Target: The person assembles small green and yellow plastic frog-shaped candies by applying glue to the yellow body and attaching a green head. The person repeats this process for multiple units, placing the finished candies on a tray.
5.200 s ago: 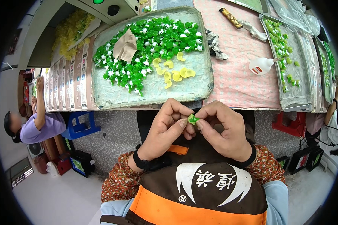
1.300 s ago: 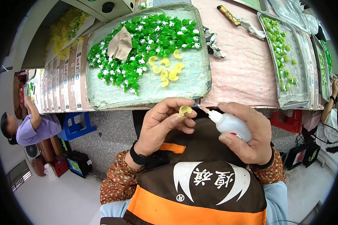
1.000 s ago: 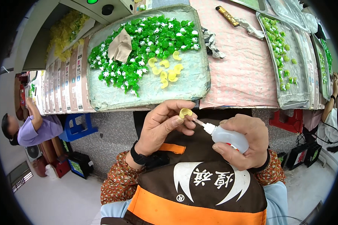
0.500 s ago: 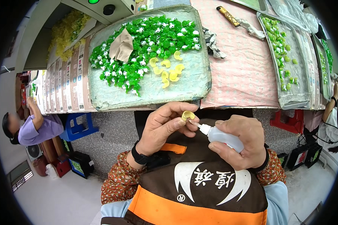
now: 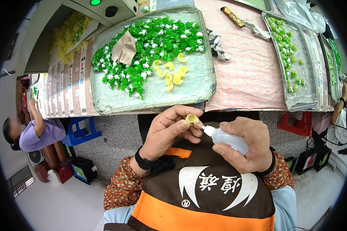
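Between the thumb and fingers of my left hand (image 5: 167, 129) is a small yellow curved piece (image 5: 192, 119), its hollow side showing. My right hand (image 5: 254, 140) is wrapped round a translucent white squeeze bottle (image 5: 229, 142), which lies tilted with its thin nozzle pointing left. The nozzle tip is close by the lower right edge of the yellow piece; I cannot tell whether they touch. Both hands are over my dark apron, in front of the table edge. On the cloth-lined tray (image 5: 196, 82) just beyond are several loose yellow pieces (image 5: 169, 77).
Many green pieces with white eye-like balls (image 5: 169, 34) fill the tray, a beige cloth scrap (image 5: 124, 48) on top. Right of it are a crumpled rag (image 5: 218, 48), a dark-and-gold stick (image 5: 233, 17) and a second tray (image 5: 302, 88). A co-worker (image 5: 40, 133) is at far left.
The yellow piece has turned slightly in my left fingers, so its hollow shows rounder. The bottle in my right hand has shifted a little to the left.
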`<state>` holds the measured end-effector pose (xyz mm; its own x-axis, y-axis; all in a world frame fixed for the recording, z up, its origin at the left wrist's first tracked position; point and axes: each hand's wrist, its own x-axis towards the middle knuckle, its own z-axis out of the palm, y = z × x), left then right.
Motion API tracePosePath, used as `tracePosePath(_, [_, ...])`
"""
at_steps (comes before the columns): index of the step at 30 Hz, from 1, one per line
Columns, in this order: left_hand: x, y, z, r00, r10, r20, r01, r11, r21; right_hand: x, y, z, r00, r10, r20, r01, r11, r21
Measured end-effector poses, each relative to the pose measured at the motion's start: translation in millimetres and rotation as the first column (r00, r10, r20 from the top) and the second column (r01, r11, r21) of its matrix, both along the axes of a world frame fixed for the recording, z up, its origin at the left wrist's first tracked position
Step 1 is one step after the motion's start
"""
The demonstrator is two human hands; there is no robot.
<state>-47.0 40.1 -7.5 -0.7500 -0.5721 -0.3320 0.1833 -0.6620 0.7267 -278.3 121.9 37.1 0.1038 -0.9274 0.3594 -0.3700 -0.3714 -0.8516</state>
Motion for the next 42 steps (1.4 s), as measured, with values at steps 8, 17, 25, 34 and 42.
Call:
tracePosePath(8, [-1.5,1.7,1.7,0.999,0.013,0.034,-0.014,1.0,0.026,3.4,1.4,-1.2,0.995,-0.068,-0.07,0.068,0.998,0.01])
tracePosePath(17, [-1.0,2.4,6.1,0.993,0.058,0.103,-0.054,0.998,-0.045,1.5,2.0,2.4,0.995,-0.087,-0.039,0.087,0.996,-0.012])
tracePosePath(25, [-1.4,4.0,17.0,0.966,0.142,0.215,-0.079,0.957,-0.28,-0.8,5.8,-3.8,0.996,-0.086,-0.022,0.086,0.996,-0.002])
tracePosePath(34, [1.2,5.9,14.8,0.956,0.155,0.251,-0.043,0.916,-0.399,1.4,2.8,-6.6,0.996,-0.078,-0.037,0.078,0.997,0.002])
tracePosePath(42, [1.1,5.5,13.8,0.959,0.15,0.24,-0.048,0.922,-0.385,1.7,3.1,-9.8,0.995,-0.074,-0.061,0.074,0.997,0.005])
